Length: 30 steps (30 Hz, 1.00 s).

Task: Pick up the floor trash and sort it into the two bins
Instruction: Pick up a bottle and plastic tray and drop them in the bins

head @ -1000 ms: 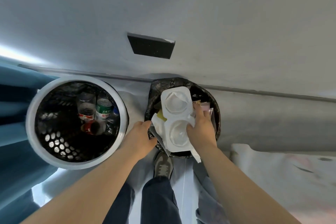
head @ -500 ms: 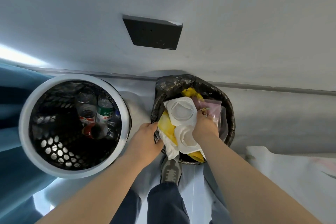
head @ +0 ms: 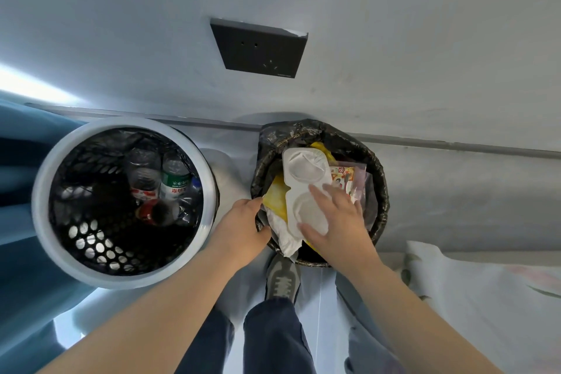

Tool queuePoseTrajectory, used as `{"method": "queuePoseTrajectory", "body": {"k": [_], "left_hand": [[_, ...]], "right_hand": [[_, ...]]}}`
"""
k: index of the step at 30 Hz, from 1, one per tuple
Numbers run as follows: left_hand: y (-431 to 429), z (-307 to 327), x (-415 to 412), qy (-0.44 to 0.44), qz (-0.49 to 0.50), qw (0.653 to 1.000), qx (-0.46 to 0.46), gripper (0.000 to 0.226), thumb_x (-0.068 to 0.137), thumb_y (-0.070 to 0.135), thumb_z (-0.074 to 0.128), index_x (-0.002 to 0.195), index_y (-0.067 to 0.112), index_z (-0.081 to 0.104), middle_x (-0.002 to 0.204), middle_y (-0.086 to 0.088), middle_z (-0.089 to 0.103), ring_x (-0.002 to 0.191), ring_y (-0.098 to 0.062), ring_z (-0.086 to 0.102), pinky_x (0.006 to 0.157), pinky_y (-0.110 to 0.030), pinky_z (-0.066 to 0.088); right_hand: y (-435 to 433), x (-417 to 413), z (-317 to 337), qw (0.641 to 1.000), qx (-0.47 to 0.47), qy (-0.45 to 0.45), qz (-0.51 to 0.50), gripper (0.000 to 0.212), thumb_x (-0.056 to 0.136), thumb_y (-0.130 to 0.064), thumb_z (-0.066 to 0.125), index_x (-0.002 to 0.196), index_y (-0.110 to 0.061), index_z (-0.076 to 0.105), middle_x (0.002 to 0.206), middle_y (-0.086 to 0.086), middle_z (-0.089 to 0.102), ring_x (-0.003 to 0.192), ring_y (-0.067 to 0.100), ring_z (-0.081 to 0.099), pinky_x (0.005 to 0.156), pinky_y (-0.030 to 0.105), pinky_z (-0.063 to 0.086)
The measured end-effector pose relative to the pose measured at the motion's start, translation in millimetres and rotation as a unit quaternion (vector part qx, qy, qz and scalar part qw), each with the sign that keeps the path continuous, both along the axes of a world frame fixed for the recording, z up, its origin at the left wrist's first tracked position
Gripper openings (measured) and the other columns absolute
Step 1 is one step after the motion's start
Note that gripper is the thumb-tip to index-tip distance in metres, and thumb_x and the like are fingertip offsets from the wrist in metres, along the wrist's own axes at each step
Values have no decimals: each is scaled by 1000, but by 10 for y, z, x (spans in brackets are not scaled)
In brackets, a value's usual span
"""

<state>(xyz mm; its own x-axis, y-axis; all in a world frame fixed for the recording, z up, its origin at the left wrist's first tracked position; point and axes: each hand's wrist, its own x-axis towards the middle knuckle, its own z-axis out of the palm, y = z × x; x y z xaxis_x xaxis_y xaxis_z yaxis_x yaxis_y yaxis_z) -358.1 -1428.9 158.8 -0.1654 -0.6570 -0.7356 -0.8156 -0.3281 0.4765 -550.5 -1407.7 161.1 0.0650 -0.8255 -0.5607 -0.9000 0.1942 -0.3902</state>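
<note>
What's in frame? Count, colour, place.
mesh bin: 1, white rim, black mesh, left
bottles: several, clear, red or green labels, inside mesh bin
lined bin: 1, black liner, centre-right
cup tray: 1, white, atop lined bin's trash
wrapper: at least 1, yellow, under tray
paper: 1, white, crumpled, bin's near edge
packet: 1, red printed, right of tray
socket plate: 1, dark grey, wall
curtain: 1, blue, far left
shoe: 1, grey, below lined bin
left hand: 1, grips lined bin's rim
right hand: 1, fingers flat on cup tray
</note>
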Motion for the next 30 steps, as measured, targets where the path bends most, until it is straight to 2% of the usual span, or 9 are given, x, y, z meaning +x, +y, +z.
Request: {"method": "queuePoseTrajectory", "body": {"k": [2,5,10,16,18,21,24,27,30], "left_hand": [[-3,10,4,5,0,1000,-1,56,91,24,54,145,22,36,130,-4,48,106,-20,56,89,-29,47],[-1,20,10,13,-1,1000,-10,51,91,22,54,140,23,42,127,-4,49,103,-21,57,87,-29,48],[13,8,23,16,-4,1000,-18,52,91,23,53,141,25,40,124,-3,50,98,-19,58,83,-26,46],[9,24,44,11,-13,1000,-12,53,91,24,54,142,20,40,130,-4,49,102,-20,59,85,-26,46],[13,57,50,11,-4,1000,1,57,92,25,54,145,21,36,134,-4,47,105,-19,58,86,-24,44],[19,191,67,13,17,1000,7,46,92,22,54,137,20,45,129,-6,48,106,-23,57,81,-24,42],[19,401,120,6,16,1000,15,45,91,24,54,136,20,45,128,-8,48,111,-24,55,88,-29,46],[16,690,192,1,6,1000,16,45,92,26,53,136,18,44,128,-9,50,113,-24,55,90,-31,45],[15,1062,281,-6,-21,1000,14,44,93,25,52,136,17,44,130,-8,53,115,-24,54,95,-33,46]], "right_hand": [[109,-20,-59,994,67,29,81,76,87,-58,54,150,-39,17,162,-2,4,149,25,-10,117,54,-5],[167,-21,-187,986,125,40,101,78,87,-57,55,150,-41,11,162,-3,-8,147,29,-18,117,57,-3],[19,29,-467,981,162,39,98,68,93,-48,53,150,-39,17,162,0,-4,148,32,-9,118,57,5],[-141,45,-678,956,260,38,129,69,89,-56,51,149,-45,18,162,2,4,148,34,1,118,55,13],[-188,67,-597,955,259,55,132,73,87,-58,52,149,-44,17,162,0,4,148,34,0,117,58,10],[-196,78,-302,968,214,67,115,79,87,-56,55,151,-40,14,162,-1,3,149,29,-4,117,59,-2],[-184,75,57,980,151,71,110,77,88,-51,55,152,-37,14,161,0,12,149,25,6,117,58,-4],[-181,84,438,987,114,49,104,73,88,-43,55,151,-30,22,156,1,27,145,24,21,119,54,9],[-186,106,900,988,81,56,116,58,89,-37,56,143,-24,38,145,2,42,134,24,38,115,42,26]]}}
